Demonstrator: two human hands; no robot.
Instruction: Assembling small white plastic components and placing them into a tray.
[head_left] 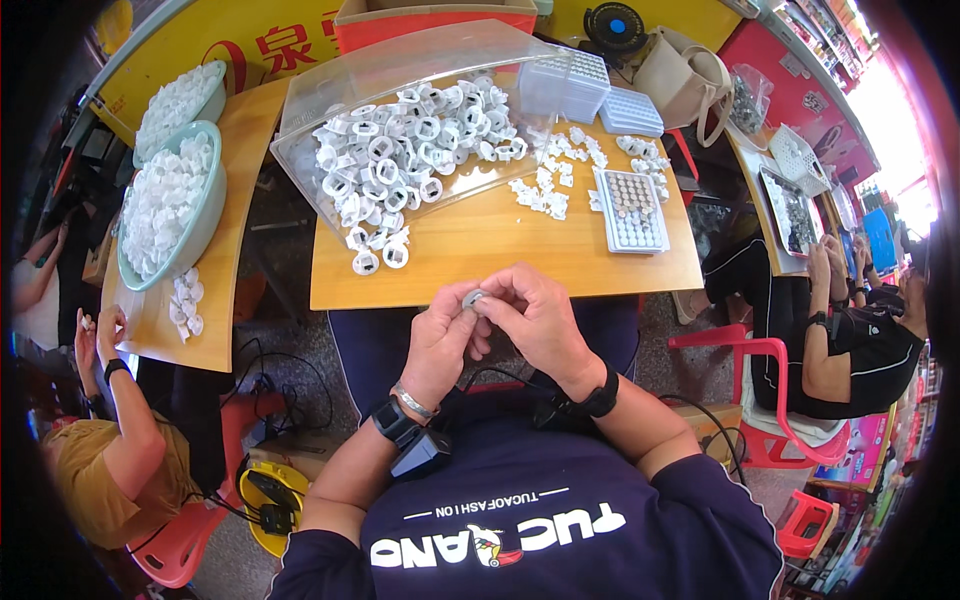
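Over my lap, just off the table's front edge, a small round greyish disc [474, 298] is pinched between my two hands. My left hand [440, 335] grips it from one side with thumb and finger. The thumb and fingers of my right hand [540, 318] close on its other side. Its details are too small to make out. Beyond my hands, white round plastic parts with dark middles [385, 172] spill from a clear plastic bin [470, 205] onto the table [470, 265]. At right stands a tray [632, 240] of small round silver and white pieces.
Small white plastic bits [545, 195] lie between bin and tray. Stacked white trays [565, 88] and a beige bag [683, 75] stand farther back. Two tubs [205, 215] of white parts are at left. One co-worker [120, 440] sits left, others [850, 350] right. A red chair [770, 350] stands nearby.
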